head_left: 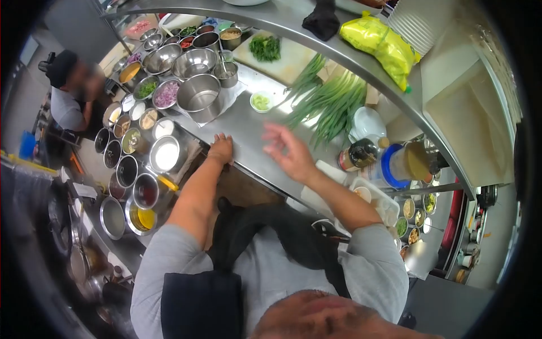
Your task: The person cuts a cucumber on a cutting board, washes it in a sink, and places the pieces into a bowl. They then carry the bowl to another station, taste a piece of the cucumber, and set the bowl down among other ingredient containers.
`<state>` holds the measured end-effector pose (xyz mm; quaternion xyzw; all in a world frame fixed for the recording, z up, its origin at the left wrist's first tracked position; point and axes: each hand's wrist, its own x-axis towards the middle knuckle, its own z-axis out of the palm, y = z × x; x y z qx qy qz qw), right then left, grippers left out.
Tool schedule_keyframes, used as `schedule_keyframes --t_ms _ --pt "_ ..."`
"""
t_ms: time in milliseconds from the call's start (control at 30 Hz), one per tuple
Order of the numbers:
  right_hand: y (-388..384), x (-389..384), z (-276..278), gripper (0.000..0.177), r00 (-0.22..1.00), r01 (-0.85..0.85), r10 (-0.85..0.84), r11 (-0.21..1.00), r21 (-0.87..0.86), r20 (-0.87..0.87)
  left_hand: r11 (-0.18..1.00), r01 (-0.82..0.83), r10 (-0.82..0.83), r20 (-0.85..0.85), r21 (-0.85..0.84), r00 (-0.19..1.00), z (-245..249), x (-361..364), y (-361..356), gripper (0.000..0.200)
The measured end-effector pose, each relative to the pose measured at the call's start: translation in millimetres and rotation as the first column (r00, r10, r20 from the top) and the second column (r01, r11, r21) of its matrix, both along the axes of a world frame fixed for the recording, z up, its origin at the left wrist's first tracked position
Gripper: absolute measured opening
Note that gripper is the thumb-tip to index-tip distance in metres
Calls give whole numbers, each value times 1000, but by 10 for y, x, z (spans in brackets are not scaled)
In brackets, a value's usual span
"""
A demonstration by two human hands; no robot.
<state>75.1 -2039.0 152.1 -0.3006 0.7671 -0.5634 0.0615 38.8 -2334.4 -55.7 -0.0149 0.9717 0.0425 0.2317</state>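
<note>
My left hand (221, 148) rests on the edge of the steel counter (244, 133), fingers stretched out and holding nothing. Raised over the counter, my right hand (287, 150) is slightly blurred, with its fingers apart and nothing in them. A small white bowl of chopped pale green pieces (261, 102) stands just beyond it. Long green onions (333, 104) lie to the right of that bowl. Beyond my left hand is a deep steel pot (199, 97) on a white cloth or paper.
Steel containers of ingredients, including chopped red onion (166, 94), crowd the left. A cutting board (246, 55) bears chopped greens (265, 47). Bottles (361, 153) and stacked white dishes (367, 123) stand right. A steel shelf (293, 28) arches overhead. Another person (69, 93) stands far left.
</note>
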Motion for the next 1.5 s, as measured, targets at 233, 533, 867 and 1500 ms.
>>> schedule_keyframes --t_ms 233,533,867,1500 --pt "763 916 -1723 54 870 493 -442 769 407 -217 1000 8 -8 19 -17 1000 72 -32 35 120" --pt "906 1139 -2181 61 668 515 -689 156 843 -281 996 66 -65 14 -52 998 210 -79 -31 97" --pt "574 1432 -2011 64 461 785 -785 144 602 -414 952 292 -292 7 -92 956 289 -71 -146 75" --pt "-863 2682 -2196 57 753 260 -638 513 818 160 919 389 -393 -83 -68 916 296 -143 -75 50"
